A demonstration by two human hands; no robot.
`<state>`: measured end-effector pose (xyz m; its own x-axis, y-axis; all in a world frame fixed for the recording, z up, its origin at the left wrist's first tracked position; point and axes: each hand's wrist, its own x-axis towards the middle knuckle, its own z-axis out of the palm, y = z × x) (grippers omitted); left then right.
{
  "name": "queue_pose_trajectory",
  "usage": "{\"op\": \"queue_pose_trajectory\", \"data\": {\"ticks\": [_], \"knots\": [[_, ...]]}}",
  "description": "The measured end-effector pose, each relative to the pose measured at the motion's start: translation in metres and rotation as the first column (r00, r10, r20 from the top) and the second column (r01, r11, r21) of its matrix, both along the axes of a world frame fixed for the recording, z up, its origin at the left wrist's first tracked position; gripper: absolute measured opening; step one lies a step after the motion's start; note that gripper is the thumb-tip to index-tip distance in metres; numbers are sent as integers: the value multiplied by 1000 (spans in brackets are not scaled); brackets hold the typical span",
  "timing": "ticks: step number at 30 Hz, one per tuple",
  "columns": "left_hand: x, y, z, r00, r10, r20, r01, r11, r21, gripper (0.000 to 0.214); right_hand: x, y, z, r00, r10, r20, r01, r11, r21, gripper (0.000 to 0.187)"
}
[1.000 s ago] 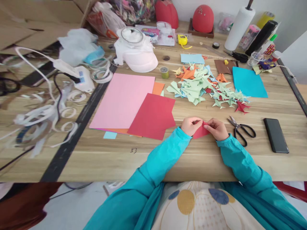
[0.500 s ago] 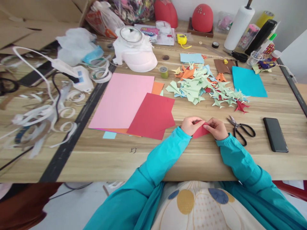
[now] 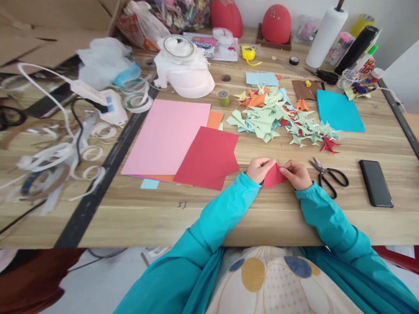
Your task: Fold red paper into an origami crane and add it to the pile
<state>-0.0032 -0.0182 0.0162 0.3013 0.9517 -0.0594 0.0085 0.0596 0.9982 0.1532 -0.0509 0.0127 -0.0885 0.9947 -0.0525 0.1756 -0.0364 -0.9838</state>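
Note:
A small folded piece of red paper (image 3: 273, 177) lies on the wooden table (image 3: 255, 213) in front of me. My left hand (image 3: 258, 169) pinches its left edge with curled fingers. My right hand (image 3: 297, 174) pinches its right edge. Both sleeves are teal. A pile of folded paper cranes (image 3: 278, 120), mostly pale green with some orange and red, lies just beyond my hands. Red sheets (image 3: 209, 158) and a large pink sheet (image 3: 168, 136) lie to the left of my hands.
Black scissors (image 3: 328, 175) and a black phone (image 3: 376, 183) lie to the right. A blue sheet (image 3: 338, 112) is at the far right. A white cap (image 3: 186, 74), tape rolls (image 3: 137, 101), a paper towel roll (image 3: 324, 38) and red helmets (image 3: 276, 24) crowd the back.
The red piece now shows as a pointed triangle between my hands; before, my fingers lay over its top. My hands have hardly shifted.

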Motion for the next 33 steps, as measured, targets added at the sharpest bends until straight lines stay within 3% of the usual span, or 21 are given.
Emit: {"op": "queue_pose_trajectory", "data": {"ticks": [15, 33], "knots": [[2, 0, -5, 991, 71, -117, -52, 986, 159, 17, 1, 1, -1, 999, 11, 31, -11, 1000, -9, 30], [3, -1, -4, 992, 69, -103, -57, 992, 110, 20, -2, 1, 2, 997, -14, 70, 14, 1000, -4, 32]]}}
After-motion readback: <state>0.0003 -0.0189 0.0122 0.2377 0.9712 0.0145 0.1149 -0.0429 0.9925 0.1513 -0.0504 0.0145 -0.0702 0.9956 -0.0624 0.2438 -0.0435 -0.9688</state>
